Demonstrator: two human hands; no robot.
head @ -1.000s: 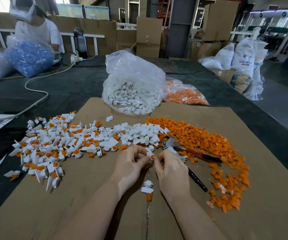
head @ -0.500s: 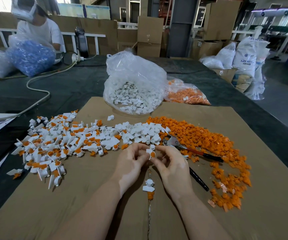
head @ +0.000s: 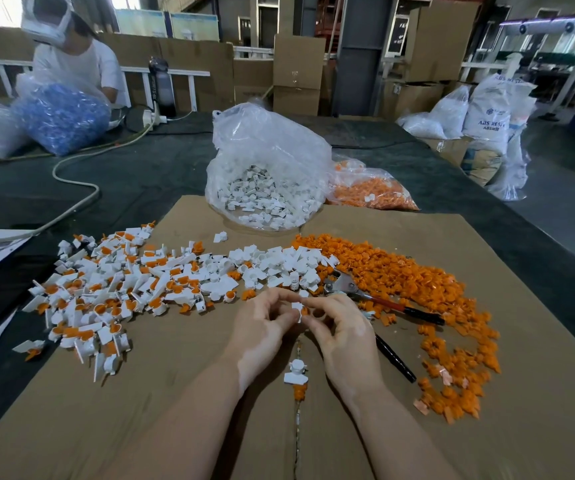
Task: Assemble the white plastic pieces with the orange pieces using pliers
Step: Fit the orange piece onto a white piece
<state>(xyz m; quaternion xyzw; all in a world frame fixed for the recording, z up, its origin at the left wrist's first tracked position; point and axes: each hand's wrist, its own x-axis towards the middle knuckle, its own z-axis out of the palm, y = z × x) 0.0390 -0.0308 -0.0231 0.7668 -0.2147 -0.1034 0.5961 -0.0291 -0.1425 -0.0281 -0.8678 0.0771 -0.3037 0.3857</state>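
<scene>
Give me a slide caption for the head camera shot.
Both hands pinch a white-and-orange piece; pliers lie unused.

Both hands (head: 308, 323) pinch white piece (head: 297, 308), pliers (head: 376, 301) beside.

White piece (head: 296, 308) against orange piece (head: 304, 310), pinched.

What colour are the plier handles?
Red shafts, black grips on the pliers, shown in the head view.
</scene>
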